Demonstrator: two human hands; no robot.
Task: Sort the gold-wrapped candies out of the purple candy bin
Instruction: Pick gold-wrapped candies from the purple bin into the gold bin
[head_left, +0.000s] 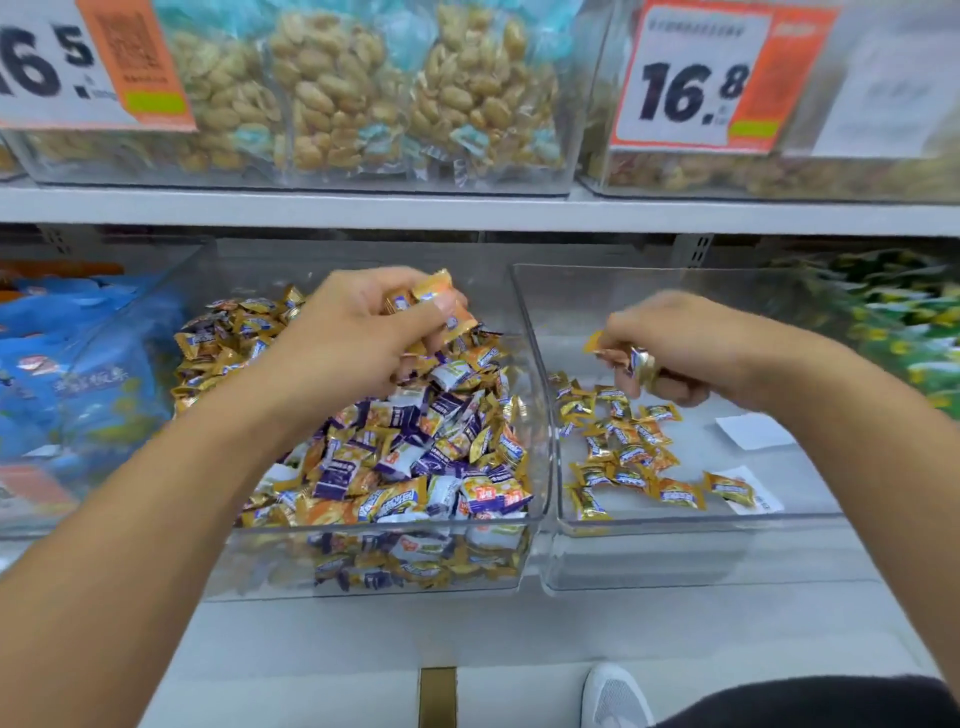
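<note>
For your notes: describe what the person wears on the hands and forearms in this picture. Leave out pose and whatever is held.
Both forearms are bare: no sleeves, gloves or watch show. The left hand is unadorned. The right hand may carry a gold-coloured ring on one finger, though it could be a wrapper.

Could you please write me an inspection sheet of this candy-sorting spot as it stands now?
Surface: white shelf carrying two clear bins side by side.
Job's things: mixed bin heaped with purple and gold candies; right bin holds a small scatter of gold candies.
Clutter: paper slips on the right bin's floor.
Grippers: left hand grips several candies over the mixed bin; right hand pinches candies over the right bin.
Cables: nothing seen.
Surroundings: peanut bags and price tags above; blue packs left.
</note>
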